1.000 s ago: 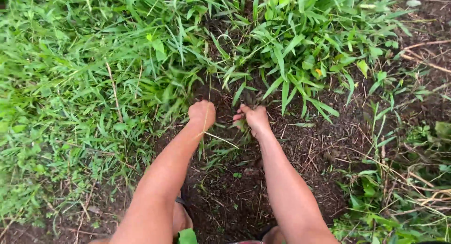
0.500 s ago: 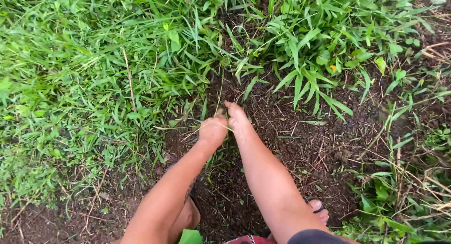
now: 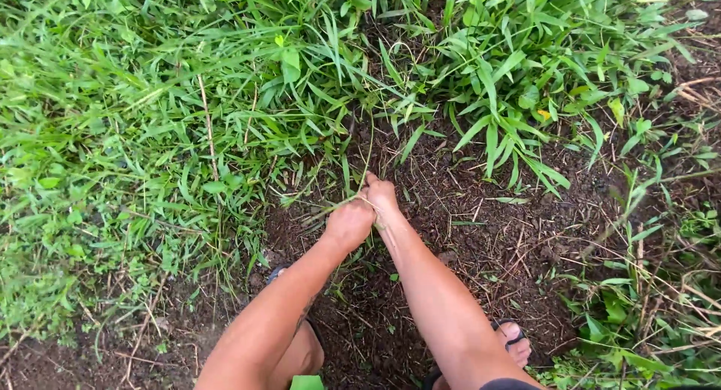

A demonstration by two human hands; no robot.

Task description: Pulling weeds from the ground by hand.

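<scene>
My left hand (image 3: 348, 222) and my right hand (image 3: 381, 195) are pressed together low over dark soil (image 3: 466, 232), at the edge of a thick patch of grass (image 3: 225, 112). Both fists are closed around a thin green grass stalk (image 3: 368, 153) that runs up from the hands toward the plants above. A second strand runs left from my left fist. My bare forearms reach in from the bottom of the view. The fingers are curled under, so the part of the stalk inside the grip is hidden.
Broad-leaved weeds (image 3: 511, 90) grow at the upper right. Dry stalks and more weeds (image 3: 653, 307) lie at the lower right. My foot in a dark sandal (image 3: 514, 340) stands on the soil at the bottom, and another sandal strap (image 3: 276, 272) shows under my left arm.
My hands have come together from being apart and dropped slightly toward me. The right hand let go of a leafy clump, and both now grip one stalk. The view shifted slightly.
</scene>
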